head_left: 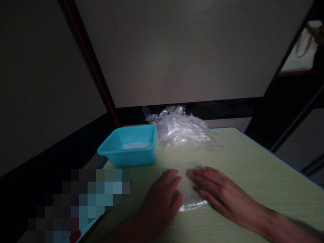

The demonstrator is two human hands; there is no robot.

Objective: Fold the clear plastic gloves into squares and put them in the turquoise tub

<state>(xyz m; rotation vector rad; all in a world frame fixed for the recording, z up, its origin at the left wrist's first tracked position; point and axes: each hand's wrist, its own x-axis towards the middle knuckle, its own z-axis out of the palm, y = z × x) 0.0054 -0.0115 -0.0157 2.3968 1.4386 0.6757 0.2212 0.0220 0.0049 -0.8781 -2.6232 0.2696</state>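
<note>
Head view: a thin clear plastic piece [192, 206] lies on the table [265, 168] between the left hand [163, 197] and the right hand [222, 190]. Each grip looks loose, fingers a bit apart, pinching nothing. If a finger drags, the thin piece could slide or crumple. Farther back sit a crinkly plastic pile [178, 130] and a blue tub [134, 158], neither in the way

Shiny and dull stuff around me
The thin sheet [192, 205] near me is see-through plastic with a glossy edge. The heap [178, 130] is crinkly, shiny plastic. The tub [133, 159] looks like smooth plastic. The table [253, 165] looks like wood, smooth and dull, and the wall [174, 54] is matt.
</note>
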